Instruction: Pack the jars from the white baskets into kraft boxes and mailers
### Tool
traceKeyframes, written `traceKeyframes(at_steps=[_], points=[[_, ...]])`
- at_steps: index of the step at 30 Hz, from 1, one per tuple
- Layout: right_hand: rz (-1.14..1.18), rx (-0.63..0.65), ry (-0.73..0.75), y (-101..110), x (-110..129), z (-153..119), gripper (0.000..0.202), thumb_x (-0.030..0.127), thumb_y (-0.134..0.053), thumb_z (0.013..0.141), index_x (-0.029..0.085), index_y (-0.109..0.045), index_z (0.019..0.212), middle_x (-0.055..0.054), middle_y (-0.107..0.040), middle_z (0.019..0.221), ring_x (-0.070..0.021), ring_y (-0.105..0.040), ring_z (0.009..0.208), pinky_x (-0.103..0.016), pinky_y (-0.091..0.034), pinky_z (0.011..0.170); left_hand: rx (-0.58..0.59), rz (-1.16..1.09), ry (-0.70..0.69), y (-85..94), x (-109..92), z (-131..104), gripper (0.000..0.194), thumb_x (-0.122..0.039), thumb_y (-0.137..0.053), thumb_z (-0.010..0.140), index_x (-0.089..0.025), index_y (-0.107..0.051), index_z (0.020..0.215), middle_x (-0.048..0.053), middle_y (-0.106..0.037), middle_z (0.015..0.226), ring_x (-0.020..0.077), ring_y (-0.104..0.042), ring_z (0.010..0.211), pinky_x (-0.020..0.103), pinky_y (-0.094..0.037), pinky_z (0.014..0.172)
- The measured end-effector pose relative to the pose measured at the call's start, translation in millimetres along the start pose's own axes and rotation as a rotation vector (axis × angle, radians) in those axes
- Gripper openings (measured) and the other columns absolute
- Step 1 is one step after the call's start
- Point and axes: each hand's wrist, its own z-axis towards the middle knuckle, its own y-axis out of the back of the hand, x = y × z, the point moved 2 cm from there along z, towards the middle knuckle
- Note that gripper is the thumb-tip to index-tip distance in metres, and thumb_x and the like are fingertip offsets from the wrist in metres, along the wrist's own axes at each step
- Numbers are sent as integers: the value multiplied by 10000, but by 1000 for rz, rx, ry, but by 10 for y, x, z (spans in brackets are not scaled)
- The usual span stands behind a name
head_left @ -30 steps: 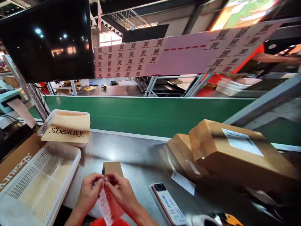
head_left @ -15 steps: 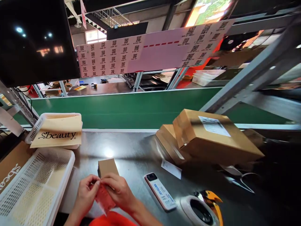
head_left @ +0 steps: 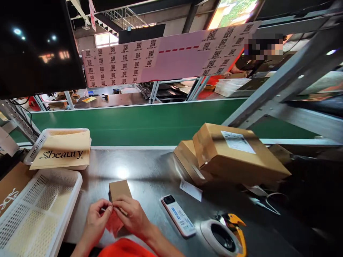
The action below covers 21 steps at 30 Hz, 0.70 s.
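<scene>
Close together at the front edge of the metal bench, my left hand (head_left: 97, 218) and my right hand (head_left: 134, 216) both pinch the top of a small thin plastic bag (head_left: 114, 222). Their fingertips almost meet. The bag looks reddish and partly see-through, and it hangs below the fingers; whether anything is inside I cannot tell. Just beyond the hands lies a small brown cardboard box (head_left: 120, 189), its near end partly hidden by my right hand. To the right, apart from my hands, a phone (head_left: 179, 216) rests on the bench.
White baskets (head_left: 76, 185) stand at left, the far one under an "Sbeauty" mailer (head_left: 60, 151). At right are stacked cartons (head_left: 227, 157), a paper slip (head_left: 190, 190), a tape roll (head_left: 207, 232) with a yellow cutter (head_left: 237, 219), and a cable (head_left: 268, 205). Behind runs a green conveyor (head_left: 150, 125).
Both hands keep their pinch on the bag, which hangs a little differently below the fingers. The whole view has shifted slightly, with the bench things appearing further left.
</scene>
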Motion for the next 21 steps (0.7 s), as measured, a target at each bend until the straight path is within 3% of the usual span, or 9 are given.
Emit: traceKeyframes(at_steps=[4,8,12,16,21], points=[[-8,4,16,26,11,-8,156,211,-560,1000,208,-716,982,-54,-758,856,-148,-710,744,-243,-568,657,7,45,-31,8,-3,4,429,-584,-727,845,-158,-774,818,60,-749,795,177,-659,734,241,-512,674],[-39,-7,26,17,10,-52,108,217,-566,988,224,-670,958,-40,-762,845,-148,-713,745,-247,-565,662,17,42,-27,-18,20,-4,509,-672,-738,797,-165,-775,793,60,-743,771,183,-655,723,243,-520,661],[-151,-54,105,-49,-6,-145,121,244,-532,978,227,-640,926,-26,-765,782,-149,-710,684,-244,-545,604,8,-15,56,-46,112,-5,648,-811,-763,661,-166,-754,724,46,-713,697,178,-625,660,250,-514,615],[-348,-75,192,-134,-56,-227,154,216,-511,948,237,-616,837,5,-726,671,-140,-659,546,-245,-466,496,37,-83,137,-46,258,39,698,-850,-783,579,-164,-754,699,38,-695,659,179,-617,639,261,-513,600],[-381,-27,178,-146,-88,-242,128,229,-554,935,251,-649,852,-3,-776,763,-141,-690,588,-235,-503,510,36,-165,182,-54,337,56,681,-827,-834,511,-176,-762,695,54,-733,680,217,-669,682,298,-561,634]])
